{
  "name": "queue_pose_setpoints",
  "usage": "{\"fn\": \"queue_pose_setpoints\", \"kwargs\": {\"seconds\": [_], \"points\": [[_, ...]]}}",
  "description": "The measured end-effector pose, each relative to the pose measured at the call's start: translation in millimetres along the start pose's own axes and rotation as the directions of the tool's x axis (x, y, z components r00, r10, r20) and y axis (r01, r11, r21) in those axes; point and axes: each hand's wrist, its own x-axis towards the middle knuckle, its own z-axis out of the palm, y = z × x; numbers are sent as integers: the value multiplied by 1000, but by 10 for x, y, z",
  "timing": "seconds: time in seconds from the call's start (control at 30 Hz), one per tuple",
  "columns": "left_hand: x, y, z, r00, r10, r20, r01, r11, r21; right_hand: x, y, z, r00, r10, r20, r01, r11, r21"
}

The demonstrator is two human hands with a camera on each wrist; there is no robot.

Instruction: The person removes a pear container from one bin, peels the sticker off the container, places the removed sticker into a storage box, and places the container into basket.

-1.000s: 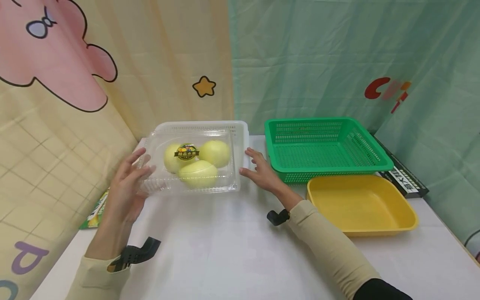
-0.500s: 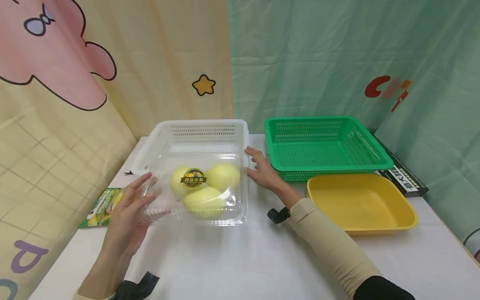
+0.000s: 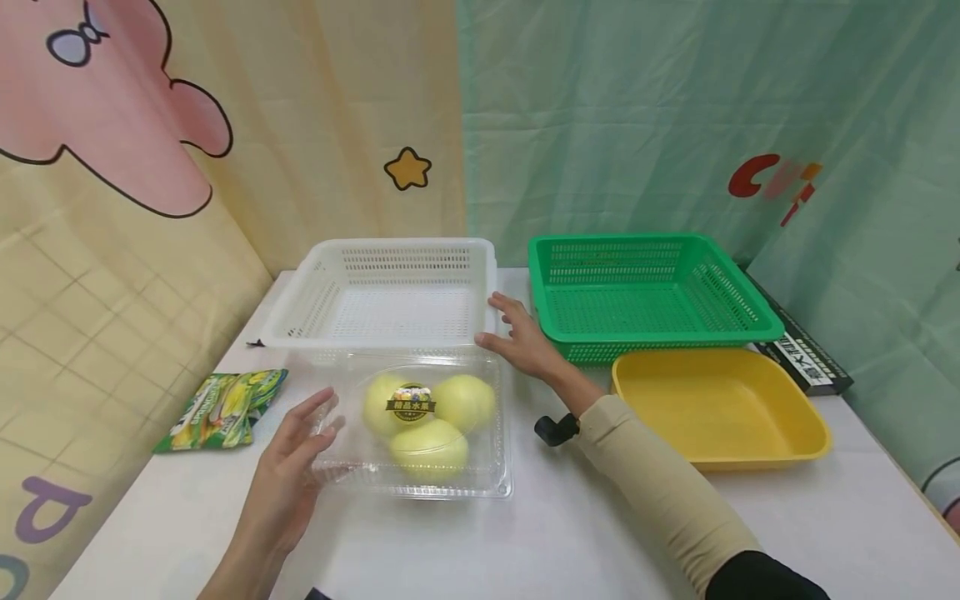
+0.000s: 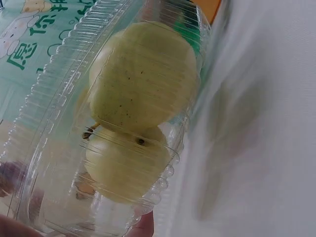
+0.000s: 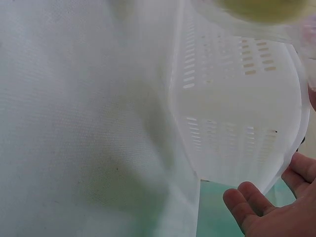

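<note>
My left hand [image 3: 288,475] grips the left end of a clear plastic clamshell box [image 3: 489,479]. Inside it lie three pale yellow-green, round fruits [image 3: 429,450], and a dark label [image 3: 411,402] marks its lid. The box hangs just in front of a white slotted basket [image 3: 378,335], over the white tabletop. In the left wrist view, fruit [image 4: 143,79] with small dark specks shows through the ribbed plastic wall. My right hand [image 3: 525,340] is at the basket's right side, its fingers loosely spread and fingertips right at the rim.
A green slotted basket [image 3: 660,340] stands to the right, with a yellow tub [image 3: 720,408] in front of it. Beside them lies a black box [image 3: 813,367]. A green and yellow snack bag [image 3: 221,410] lies at the left. Printed curtains [image 3: 600,125] enclose the table.
My left hand has brought the box of fruit from over the white basket toward me, down and slightly right. The white basket and snack bag are now uncovered. My right hand has barely moved.
</note>
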Motion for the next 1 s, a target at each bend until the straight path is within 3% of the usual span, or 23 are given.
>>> {"fn": "queue_pose_setpoints", "kwargs": {"seconds": [0.23, 0.67, 1.0], "points": [[17, -145, 65, 998, -55, -32, 56, 998, 13, -4, -9, 3, 1000, 13, 0, -13, 1000, -5], [66, -262, 154, 999, -52, 6, 52, 997, 60, -4, 2, -14, 1000, 11, 6, -10, 1000, -20], [83, -337, 210, 999, 19, 38, -26, 976, 216, -12, -19, -34, 1000, -5, 24, 6, 1000, -15]]}}
